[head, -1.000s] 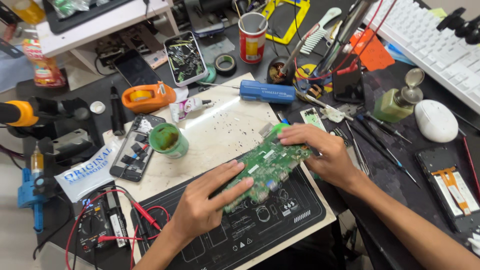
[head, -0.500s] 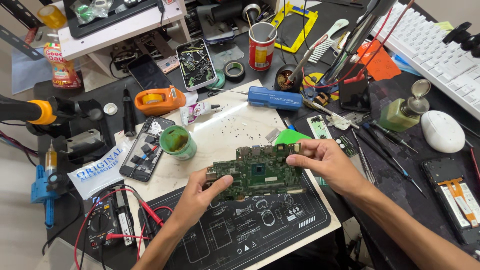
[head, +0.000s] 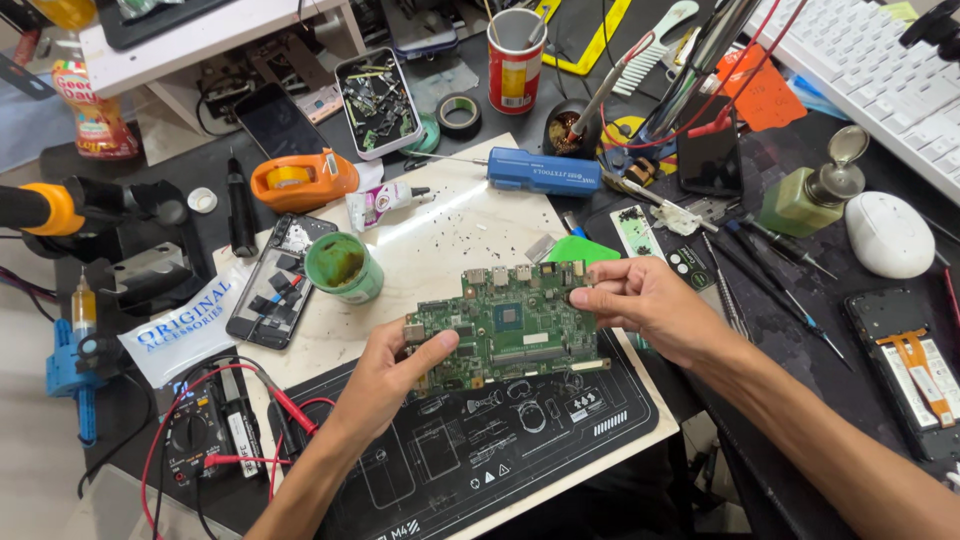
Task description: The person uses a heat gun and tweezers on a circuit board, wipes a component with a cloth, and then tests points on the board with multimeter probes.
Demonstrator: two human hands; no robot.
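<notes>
Clutter crowds the worktop (head: 470, 225) on every side; bare room lies only on the pale slab and black mat (head: 480, 450) below. My left hand (head: 385, 375) pinches the green circuit board (head: 505, 325) at its left edge, my right hand (head: 640, 305) at its right edge, both grips closed on it, board held level between them above the mat's far edge, near the green tub (head: 342, 266).

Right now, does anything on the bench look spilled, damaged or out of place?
Dark specks are scattered over the pale mat above the green circuit board that both hands hold by its ends. A phone with its back off lies opened at the mat's left edge. Nothing spilled.
</notes>
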